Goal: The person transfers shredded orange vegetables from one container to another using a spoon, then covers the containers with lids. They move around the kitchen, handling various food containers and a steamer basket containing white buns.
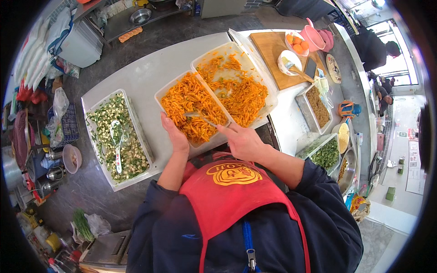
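Observation:
My left hand (pixel 175 134) grips the near left side of a clear plastic container (pixel 157 95) heaped with shredded carrot (pixel 191 102). In my right hand (pixel 244 141) is the handle of a metal spoon (pixel 199 116); its bowl rests on the carrot, and my fingers are close to the container's right rim. A larger plastic tub (pixel 271 102) adjoins this container on the far right. Shredded carrot with green bits lies in it, thinner on the left, where the bottom shows through.
To the left, a white tray (pixel 148 160) of diced tofu and chopped greens holds a white spoon (pixel 117 143). A cutting board (pixel 261 51) bears bowls and a phone (pixel 310 67). Food containers, including a metal pan (pixel 307 111), line the right counter. People (pixel 370 47) are beyond it.

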Motion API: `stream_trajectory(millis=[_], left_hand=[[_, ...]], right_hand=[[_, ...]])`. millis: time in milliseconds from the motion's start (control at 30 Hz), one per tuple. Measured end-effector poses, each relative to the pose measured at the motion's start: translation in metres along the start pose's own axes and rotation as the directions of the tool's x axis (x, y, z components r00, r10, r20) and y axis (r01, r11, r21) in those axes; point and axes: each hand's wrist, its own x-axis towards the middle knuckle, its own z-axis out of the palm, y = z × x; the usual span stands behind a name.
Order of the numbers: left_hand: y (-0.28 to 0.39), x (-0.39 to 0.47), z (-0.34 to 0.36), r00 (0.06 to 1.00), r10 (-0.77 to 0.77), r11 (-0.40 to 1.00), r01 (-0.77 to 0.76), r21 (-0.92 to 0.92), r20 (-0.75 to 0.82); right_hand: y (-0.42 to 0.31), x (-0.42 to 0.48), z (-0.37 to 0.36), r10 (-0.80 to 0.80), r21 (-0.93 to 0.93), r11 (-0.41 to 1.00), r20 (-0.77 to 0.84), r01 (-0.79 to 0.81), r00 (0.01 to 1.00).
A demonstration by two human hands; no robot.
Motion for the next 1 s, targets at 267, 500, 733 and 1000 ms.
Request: stream_trajectory(millis=[267, 500, 733, 1000], left_hand=[[0.005, -0.001, -0.005, 0.972, 0.211, 0.871, -0.234, 0.432, 0.101], [0.039, -0.002, 0.017, 0.887, 0.248, 0.151, -0.432, 0.889, 0.389], [0.043, 0.009, 0.024, 0.855, 0.244, 0.118, -0.496, 0.86, 0.459], [0.052, 0.028, 0.021, 0.893, 0.339, 0.739, -0.448, 0.503, 0.298]], right_hand=[[0.008, 0.038, 0.039, 0.054, -0.012, 0.999, 0.068, -0.053, 0.996], [0.005, 0.066, -0.022, 0.133, -0.142, 0.979, -0.103, -0.147, 0.986], [0.01, 0.082, 0.013, 0.157, -0.242, 0.96, 0.061, -0.138, 0.986], [0.013, 0.06, -0.013, 0.163, 0.353, 0.918, 0.083, -0.182, 0.983]])
